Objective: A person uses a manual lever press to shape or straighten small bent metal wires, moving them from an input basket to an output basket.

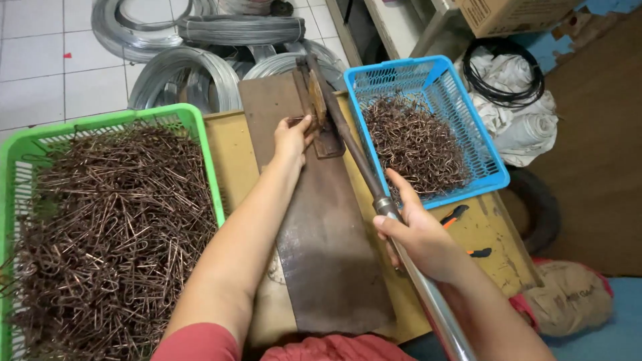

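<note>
Head view, near to far. Right hand (418, 234) clenched around long metal lever (374, 194), long axis running from lower right up and leftward to pivot jig (319, 107). Left hand (292, 137) farther up steel plate (314, 227) on table (231, 150), fingertips pinching small wire piece (295, 121) just left of jig, nearer of the two hands to it. Green basket (200, 134) of bent wire at left, blue basket (491, 167) at right. Beyond, grey wire coils (187, 73) on floor; brown printed carton (508, 13) top right.
</note>
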